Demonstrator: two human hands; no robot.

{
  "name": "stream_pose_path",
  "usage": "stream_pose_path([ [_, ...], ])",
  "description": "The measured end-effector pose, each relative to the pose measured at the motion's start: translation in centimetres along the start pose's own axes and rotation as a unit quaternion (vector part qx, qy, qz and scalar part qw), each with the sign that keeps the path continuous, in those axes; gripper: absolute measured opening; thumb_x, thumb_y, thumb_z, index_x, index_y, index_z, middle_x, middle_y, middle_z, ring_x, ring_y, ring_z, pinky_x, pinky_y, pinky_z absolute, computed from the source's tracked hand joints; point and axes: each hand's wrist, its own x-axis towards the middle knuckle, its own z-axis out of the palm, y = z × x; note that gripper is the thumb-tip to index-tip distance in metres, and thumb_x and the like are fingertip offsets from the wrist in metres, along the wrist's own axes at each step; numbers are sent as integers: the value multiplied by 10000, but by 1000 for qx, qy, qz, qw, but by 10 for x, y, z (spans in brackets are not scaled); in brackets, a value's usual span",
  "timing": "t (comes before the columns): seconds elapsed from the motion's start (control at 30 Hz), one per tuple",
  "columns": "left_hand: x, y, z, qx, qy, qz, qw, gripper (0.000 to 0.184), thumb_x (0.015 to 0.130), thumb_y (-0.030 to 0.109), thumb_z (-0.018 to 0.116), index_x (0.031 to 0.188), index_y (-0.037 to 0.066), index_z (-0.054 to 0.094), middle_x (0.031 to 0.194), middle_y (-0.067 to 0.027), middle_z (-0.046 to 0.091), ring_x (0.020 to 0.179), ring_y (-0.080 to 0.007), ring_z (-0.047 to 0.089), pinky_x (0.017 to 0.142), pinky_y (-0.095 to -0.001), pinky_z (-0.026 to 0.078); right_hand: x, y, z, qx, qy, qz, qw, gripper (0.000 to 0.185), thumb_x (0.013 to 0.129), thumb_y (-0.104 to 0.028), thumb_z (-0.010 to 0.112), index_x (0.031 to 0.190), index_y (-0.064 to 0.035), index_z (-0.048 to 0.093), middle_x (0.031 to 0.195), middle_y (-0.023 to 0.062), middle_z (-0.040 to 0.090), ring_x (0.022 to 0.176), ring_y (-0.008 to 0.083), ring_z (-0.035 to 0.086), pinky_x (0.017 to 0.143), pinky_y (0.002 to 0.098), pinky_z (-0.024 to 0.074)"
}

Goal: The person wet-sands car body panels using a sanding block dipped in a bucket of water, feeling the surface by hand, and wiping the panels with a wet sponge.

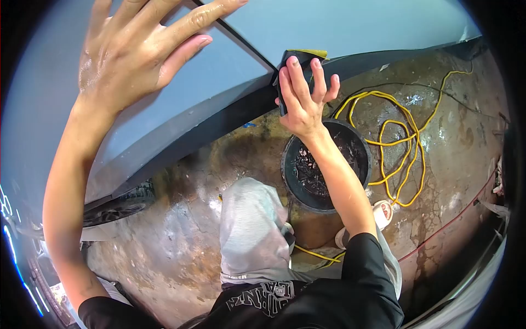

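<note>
Your black shirt [339, 307], with pale lettering across the front, lies closest, well below both sets of fingers. Out beyond it, the fingers of your right hand [307, 107] are slightly parted and laid along a dark sheet [304, 56], holding it; a yellow-green side of the sheet shows just past the fingertips. You have that sheet at the lower edge of the blue-grey car panel [329, 24], where a dark seam [246, 45] runs down to just left of these fingers.

Up and to the left of them, your left hand [129, 57] has its fingers spread wide over the car body; they look wet, and the palm is hidden, so you cannot tell how much of it touches.

Just below your right fingers, partly behind the forearm, a round black tub [286, 175] with pale scraps in it stands on the stained floor [181, 219]. Loops of yellow cord [378, 94] lie to the right of those fingers, beside the tub. Below and left of them, a tyre [123, 207] shows under the car, and your knee [249, 219], in grey trousers, is nearer you.
</note>
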Motion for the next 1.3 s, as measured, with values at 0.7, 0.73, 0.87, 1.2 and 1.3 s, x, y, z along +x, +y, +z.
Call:
stream_pose_path([
  [0.7, -9, -2, -8, 19, -78, -8, 997, 388, 905, 394, 582, 1277, 308, 654, 1582, -33, 371, 1504, -261, 225, 1244, -483, -2, 45, -15, -5, -3, 5, -12, 1000, 401, 845, -118, 542, 1194, -220, 712, 1429, -67, 562, 1420, 268, 395, 1172, 580, -51],
  [0.73, -10, -2, -6, 24, -59, -7, 998, 389, 916, 403, 568, 1286, 313, 645, 1583, -30, 368, 1504, -260, 225, 1244, -481, -7, 40, -14, -7, -9, 1, -11, 1000, 409, 845, -118, 540, 1203, -223, 707, 1430, -66, 560, 1418, 266, 398, 1172, 577, -45],
  [0.87, 8, 9, -33, -50, -146, -74, 985, 390, 952, 433, 513, 1310, 322, 621, 1587, -25, 358, 1505, -259, 219, 1244, -476, -16, -22, 33, -23, -46, -71, 9, 996, 512, 807, -56, 569, 1288, -210, 655, 1453, -58, 541, 1440, 268, 368, 1177, 550, -25],
  [1.2, 8, 8, -23, -97, -125, -91, 983, 425, 994, 437, 443, 1396, 330, 530, 1598, -18, 333, 1509, -253, 201, 1241, -477, -6, 24, 0, -26, 90, 82, 117, 986, 500, 858, -104, 551, 1356, -61, 572, 1464, 96, 511, 1410, 320, 382, 1176, 523, 153],
  [1.3, 2, 0, -11, 44, -31, 3, 999, 445, 987, 442, 452, 1415, 334, 506, 1598, -23, 333, 1509, -260, 199, 1239, -489, -11, 14, -3, -7, 31, -7, 23, 999, 415, 792, -108, 602, 1187, -173, 709, 1406, -65, 581, 1397, 254, 416, 1178, 524, 22],
])
